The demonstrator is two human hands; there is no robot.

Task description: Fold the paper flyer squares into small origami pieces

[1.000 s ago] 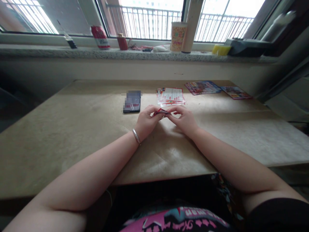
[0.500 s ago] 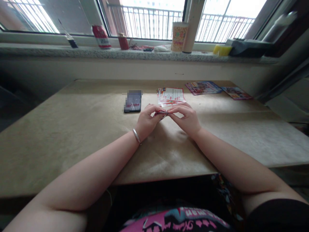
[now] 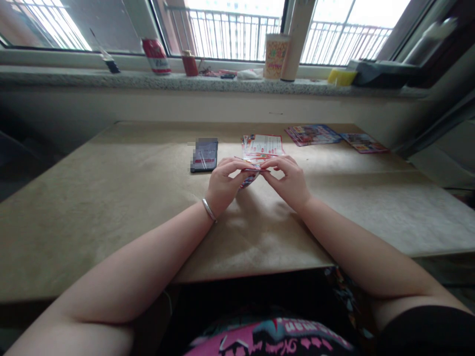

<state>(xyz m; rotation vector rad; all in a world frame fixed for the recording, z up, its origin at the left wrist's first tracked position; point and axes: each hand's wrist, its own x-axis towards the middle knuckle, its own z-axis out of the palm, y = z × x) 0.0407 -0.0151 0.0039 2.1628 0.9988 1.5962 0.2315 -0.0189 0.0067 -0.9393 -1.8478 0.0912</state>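
My left hand [image 3: 223, 185] and my right hand [image 3: 288, 179] meet over the middle of the brown table [image 3: 111, 198]. Both pinch a small folded red-and-white leaflet [image 3: 249, 176] between thumb and fingers, a little above the tabletop. A silver bangle circles my left wrist. Just beyond my hands lies a small stack of red-and-white leaflets [image 3: 264, 146]. A dark phone [image 3: 204, 155] lies flat to the left of that stack.
Two colourful leaflets [image 3: 313, 134] [image 3: 362, 142] lie at the table's far right. The stone window sill [image 3: 55, 79] behind carries a red can [image 3: 156, 56], a small red container [image 3: 189, 64], a patterned cup [image 3: 275, 56], a yellow object [image 3: 340, 76] and a dark box [image 3: 382, 71].
Both hands have shifted slightly forward and up with the folded leaflet; the fingers have reworked it so it now sits flatter between them.
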